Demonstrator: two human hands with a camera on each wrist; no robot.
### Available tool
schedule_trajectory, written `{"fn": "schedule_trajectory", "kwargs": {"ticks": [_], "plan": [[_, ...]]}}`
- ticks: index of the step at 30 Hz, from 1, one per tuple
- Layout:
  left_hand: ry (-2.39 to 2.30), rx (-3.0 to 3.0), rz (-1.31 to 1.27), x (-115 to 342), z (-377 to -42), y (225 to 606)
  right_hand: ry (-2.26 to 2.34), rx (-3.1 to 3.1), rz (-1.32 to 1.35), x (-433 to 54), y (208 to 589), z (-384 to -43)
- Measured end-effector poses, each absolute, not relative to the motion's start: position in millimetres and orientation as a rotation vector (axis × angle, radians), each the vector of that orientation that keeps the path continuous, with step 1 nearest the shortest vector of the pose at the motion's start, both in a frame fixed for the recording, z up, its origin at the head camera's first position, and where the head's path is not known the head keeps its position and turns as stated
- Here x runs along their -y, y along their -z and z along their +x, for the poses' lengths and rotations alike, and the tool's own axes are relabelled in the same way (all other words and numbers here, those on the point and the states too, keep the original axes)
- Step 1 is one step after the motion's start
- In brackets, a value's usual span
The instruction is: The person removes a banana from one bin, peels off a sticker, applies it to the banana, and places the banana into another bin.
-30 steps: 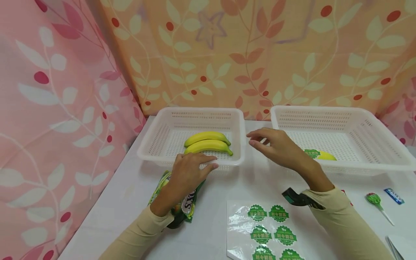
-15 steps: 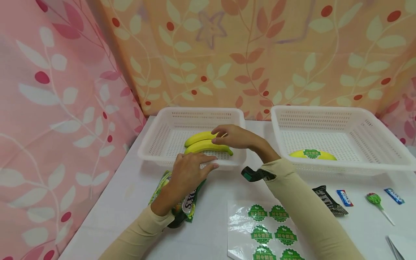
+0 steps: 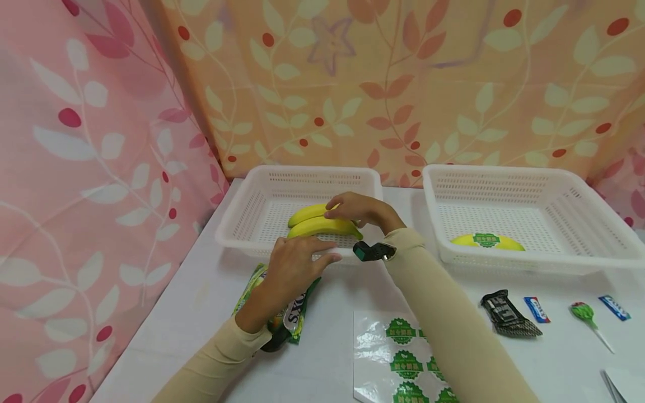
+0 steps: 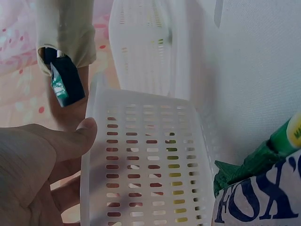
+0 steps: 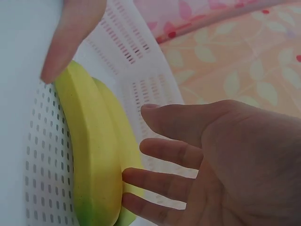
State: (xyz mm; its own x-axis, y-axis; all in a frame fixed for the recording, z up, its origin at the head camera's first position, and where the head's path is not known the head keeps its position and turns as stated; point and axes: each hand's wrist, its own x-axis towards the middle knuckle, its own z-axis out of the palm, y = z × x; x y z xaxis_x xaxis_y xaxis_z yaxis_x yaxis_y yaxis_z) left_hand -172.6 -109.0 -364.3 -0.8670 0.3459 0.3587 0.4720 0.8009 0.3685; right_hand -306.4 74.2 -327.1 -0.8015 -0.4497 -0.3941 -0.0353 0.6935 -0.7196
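Observation:
Two yellow bananas (image 3: 322, 226) lie side by side in the left white basket (image 3: 237, 224). My right hand (image 3: 359, 207) is over their right end, fingers apart and slightly bent. In the right wrist view, two fingertips of the right hand (image 5: 174, 183) are right at the nearer banana (image 5: 89, 146), and nothing is gripped. My left hand (image 3: 294, 262) is at the front rim of the left basket, fingers reaching over it. The left wrist view has the thumb of the left hand (image 4: 42, 155) at the rim, above the slotted wall (image 4: 146, 165).
A green FOX'S packet (image 3: 294, 313) lies under my left forearm. The right white basket (image 3: 534, 257) holds a stickered yellow fruit (image 3: 487, 241). Nearer are a sticker sheet (image 3: 373, 358), a black wrapper (image 3: 509, 314), two small blue packets (image 3: 537, 309), a lollipop (image 3: 584, 313) and a metal tool (image 3: 612, 386).
My right hand has moved left from between the two baskets to over the bananas, uncovering the black wrapper. The left hand has stayed at the rim.

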Motion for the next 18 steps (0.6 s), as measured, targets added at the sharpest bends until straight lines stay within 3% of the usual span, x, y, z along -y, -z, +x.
{"fn": "schedule_trajectory", "kwargs": {"ticks": [18], "plan": [[0.64, 2.726, -0.619, 107.5, -170.2, 362.3, 0.786, -2.276, -0.303, -67.9, 328.3, -307.7]]}}
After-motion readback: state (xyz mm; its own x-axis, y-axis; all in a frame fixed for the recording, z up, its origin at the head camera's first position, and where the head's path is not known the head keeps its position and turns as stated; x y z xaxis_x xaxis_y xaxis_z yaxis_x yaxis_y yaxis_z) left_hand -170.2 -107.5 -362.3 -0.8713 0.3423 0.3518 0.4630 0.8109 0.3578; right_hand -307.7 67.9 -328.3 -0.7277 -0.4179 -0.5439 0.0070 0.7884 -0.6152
